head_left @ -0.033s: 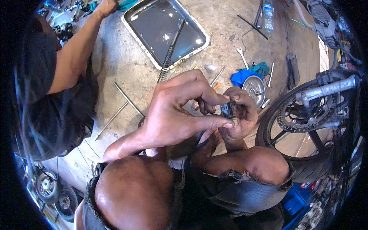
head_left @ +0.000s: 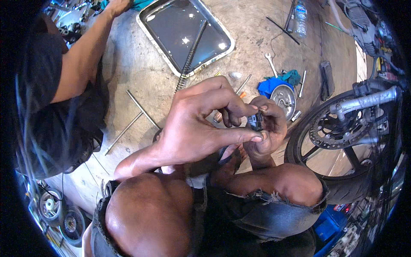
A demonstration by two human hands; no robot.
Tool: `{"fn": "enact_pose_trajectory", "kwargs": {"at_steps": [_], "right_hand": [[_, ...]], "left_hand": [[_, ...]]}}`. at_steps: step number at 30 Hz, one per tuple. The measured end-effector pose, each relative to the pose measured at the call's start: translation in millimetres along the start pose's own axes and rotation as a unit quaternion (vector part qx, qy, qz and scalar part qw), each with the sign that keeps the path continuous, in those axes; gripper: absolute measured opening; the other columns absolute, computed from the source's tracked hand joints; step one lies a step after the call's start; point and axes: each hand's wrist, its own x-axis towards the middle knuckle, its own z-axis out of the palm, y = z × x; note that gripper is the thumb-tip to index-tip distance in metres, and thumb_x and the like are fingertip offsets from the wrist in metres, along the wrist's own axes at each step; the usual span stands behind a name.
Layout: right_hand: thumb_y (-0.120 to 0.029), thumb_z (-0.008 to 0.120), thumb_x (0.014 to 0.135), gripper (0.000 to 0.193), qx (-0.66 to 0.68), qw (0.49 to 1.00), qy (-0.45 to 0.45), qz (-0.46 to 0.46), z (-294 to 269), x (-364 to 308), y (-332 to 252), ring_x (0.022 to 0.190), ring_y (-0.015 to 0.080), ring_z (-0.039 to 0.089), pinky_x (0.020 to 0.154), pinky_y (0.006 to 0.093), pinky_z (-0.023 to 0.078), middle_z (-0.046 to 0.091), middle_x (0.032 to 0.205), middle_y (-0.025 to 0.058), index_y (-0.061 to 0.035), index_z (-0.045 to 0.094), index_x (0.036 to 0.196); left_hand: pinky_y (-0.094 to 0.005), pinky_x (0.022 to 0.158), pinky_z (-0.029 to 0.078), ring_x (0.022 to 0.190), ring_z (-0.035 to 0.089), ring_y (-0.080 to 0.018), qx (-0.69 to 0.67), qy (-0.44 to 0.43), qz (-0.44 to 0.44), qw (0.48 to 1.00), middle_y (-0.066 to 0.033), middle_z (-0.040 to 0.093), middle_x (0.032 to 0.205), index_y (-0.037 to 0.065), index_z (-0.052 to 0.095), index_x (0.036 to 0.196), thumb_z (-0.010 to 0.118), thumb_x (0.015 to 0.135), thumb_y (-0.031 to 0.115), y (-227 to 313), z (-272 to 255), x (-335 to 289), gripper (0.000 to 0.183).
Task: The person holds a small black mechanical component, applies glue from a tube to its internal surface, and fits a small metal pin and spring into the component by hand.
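Note:
Above my knees, my left hand pinches a small dark rectangular part between its thumb and index finger. My right hand grips the same part from the other side, with its fingertips curled around it. The part's face looks greyish; its exact kind cannot be made out, and fingers hide much of it. Below the hands on the floor, an orange-handled tool lies partly covered. A T-handle wrench lies left of my left wrist.
Ahead stands a white-rimmed tray with dark liquid and a long coil spring. A motorcycle wheel is at right. A spanner, blue cloth, round metal cover and bottle lie beyond. Another person's arm is at left.
The small part has turned slightly in my fingers and shows a little more of its grey face. Both hands stay nearly in place.

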Motion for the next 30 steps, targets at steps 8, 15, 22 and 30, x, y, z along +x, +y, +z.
{"fn": "enact_pose_trajectory", "kwargs": {"at_steps": [8,15,22,30], "right_hand": [[-0.034,0.077,0.081,0.049,0.108,0.989,0.027,0.102,5.3,-7.4,5.2,0.091,0.0236,0.058,0.077,0.036,0.052,0.058,0.1,0.0177,0.0014,0.053,0.107],[-0.036,0.078,0.08,0.052,0.076,0.992,0.025,0.095,0.7,-9.0,6.3,0.093,0.0242,0.059,0.079,0.0372,0.051,0.059,0.101,0.0174,0.0004,0.053,0.107],[-0.034,0.076,0.082,0.048,0.045,0.998,-0.006,0.052,0.2,-3.0,4.8,0.086,0.0221,0.056,0.078,0.0357,0.049,0.058,0.098,0.0173,0.0006,0.053,0.106],[-0.031,0.08,0.076,0.049,-0.072,0.997,0.005,-0.024,3.0,4.4,0.6,0.082,0.0209,0.054,0.072,0.0347,0.046,0.056,0.093,0.0147,0.0033,0.056,0.102]], "left_hand": [[-0.0253,0.061,0.044,0.069,0.058,-0.012,-0.016,0.037,-0.023,0.999,-0.0043,0.061,0.075,0.004,0.071,0.079,0.09,0.058,0.011,2.7,0.2,0.4,0.029],[-0.0247,0.061,0.043,0.07,0.058,-0.0112,-0.035,0.032,-0.047,0.998,-0.0041,0.061,0.074,0.004,0.071,0.078,0.09,0.059,0.011,3.8,0.3,0.7,0.028],[-0.0255,0.063,0.043,0.071,0.058,-0.0119,-0.041,0.017,-0.029,0.999,-0.0043,0.062,0.077,0.004,0.072,0.082,0.09,0.06,0.01,-4.3,-1.4,1.0,0.03],[-0.027,0.071,0.046,0.081,0.06,-0.0145,-0.111,-0.003,-0.037,0.993,-0.0066,0.063,0.086,0.0,0.071,0.091,0.088,0.063,0.008,-24.2,-4.1,-4.8,0.034]]}}
